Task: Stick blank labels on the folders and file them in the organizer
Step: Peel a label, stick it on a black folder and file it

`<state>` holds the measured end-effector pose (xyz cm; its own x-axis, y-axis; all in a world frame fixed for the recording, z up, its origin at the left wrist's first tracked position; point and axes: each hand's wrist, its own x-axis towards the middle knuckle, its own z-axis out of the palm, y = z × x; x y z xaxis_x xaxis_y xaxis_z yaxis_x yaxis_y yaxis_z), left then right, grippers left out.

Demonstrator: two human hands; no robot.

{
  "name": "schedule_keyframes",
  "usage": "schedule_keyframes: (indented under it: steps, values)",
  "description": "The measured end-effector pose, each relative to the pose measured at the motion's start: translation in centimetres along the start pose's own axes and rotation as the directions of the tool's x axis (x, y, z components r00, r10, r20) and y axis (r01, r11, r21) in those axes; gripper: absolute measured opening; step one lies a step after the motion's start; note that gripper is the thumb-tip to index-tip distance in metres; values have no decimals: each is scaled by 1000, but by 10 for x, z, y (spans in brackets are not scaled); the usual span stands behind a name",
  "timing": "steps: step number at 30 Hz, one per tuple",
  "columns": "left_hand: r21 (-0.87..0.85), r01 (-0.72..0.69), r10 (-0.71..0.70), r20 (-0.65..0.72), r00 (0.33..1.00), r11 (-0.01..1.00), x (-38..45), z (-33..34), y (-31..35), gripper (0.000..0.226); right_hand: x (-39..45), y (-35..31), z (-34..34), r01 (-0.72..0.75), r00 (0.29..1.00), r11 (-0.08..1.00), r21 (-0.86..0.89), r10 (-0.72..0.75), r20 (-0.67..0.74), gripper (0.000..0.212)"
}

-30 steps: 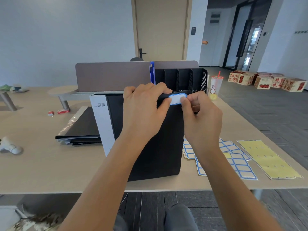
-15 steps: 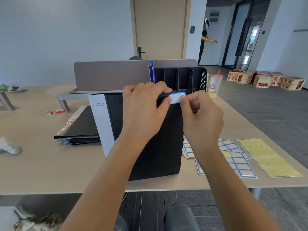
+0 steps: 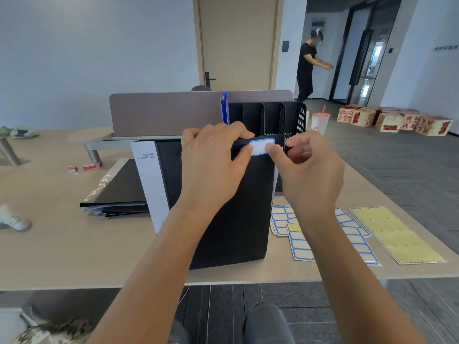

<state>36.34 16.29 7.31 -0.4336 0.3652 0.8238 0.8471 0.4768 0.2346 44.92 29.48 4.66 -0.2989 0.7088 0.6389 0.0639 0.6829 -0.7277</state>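
A black folder (image 3: 236, 219) with a white spine strip stands tilted up on the desk in front of me. My left hand (image 3: 213, 165) grips its top edge, fingers over the far side, thumb beside a white, blue-bordered label (image 3: 259, 147) near the top right corner. My right hand (image 3: 308, 167) pinches the folder's top right corner, thumb pressing the label's right end. Behind stands a black mesh organizer (image 3: 293, 120) with a blue folder (image 3: 224, 108) in its leftmost slot. Sheets of blank blue-bordered labels (image 3: 305, 247) lie at the right.
A stack of black folders (image 3: 119, 192) lies at the left. A yellow backing sheet (image 3: 397, 234) lies near the desk's right edge. A drink cup (image 3: 320, 122) stands right of the organizer. A grey divider panel (image 3: 164, 112) backs the desk. A person walks in the far doorway.
My right thumb has slid along the label, smoothing it onto the folder. A person has walked into view in the background hallway.
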Motion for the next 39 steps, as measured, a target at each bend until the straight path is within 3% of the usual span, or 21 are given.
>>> schedule_keyframes:
  steps: [7,14,18,28,39]
  values:
    - [-29,18,-17,7,1000,999,1,-3,3,11,12,12,-2,-104,965,949,298,23,262,20]
    - [49,37,-37,-14,999,998,0,2,5,23,4,11,3,-15,990,960,281,-26,140,16]
    - [59,36,-36,-5,999,998,2,3,3,18,0,12,7,29,995,963,269,-54,84,16]
    - [25,56,-55,-15,998,998,3,4,4,15,-7,16,8,75,989,940,334,-113,99,10]
    - [25,31,-31,-4,1000,999,2,3,3,17,-8,10,13,69,990,935,348,-106,89,24]
